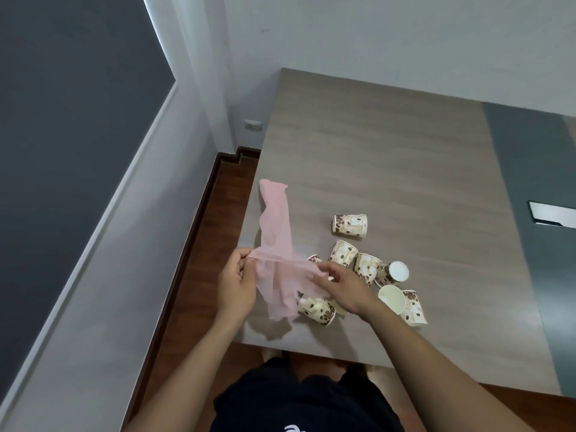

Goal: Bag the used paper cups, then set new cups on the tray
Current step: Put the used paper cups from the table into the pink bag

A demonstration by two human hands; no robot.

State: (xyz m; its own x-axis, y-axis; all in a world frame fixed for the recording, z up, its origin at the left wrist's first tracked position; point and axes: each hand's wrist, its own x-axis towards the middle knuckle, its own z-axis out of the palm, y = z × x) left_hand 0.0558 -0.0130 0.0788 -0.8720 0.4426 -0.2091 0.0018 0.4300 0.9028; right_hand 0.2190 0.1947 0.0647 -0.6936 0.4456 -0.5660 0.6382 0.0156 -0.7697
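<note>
A thin pink plastic bag [276,232] hangs crumpled over the table's near left corner. My left hand [237,283] pinches its edge, and my right hand [341,288] grips the same rim further right, stretching it between them. Several used paper cups with a brown coffee-bean print lie tipped over on the table: one apart [349,225], a cluster [367,266] behind my right hand, one with its white inside showing [393,298], and one under the bag [318,310]. No tray is in view.
The grey wood-look table [389,157] stands against a white wall, its left edge above a dark wooden floor [224,213]. A dark panel with a metal plate [551,215] runs along the table's right side.
</note>
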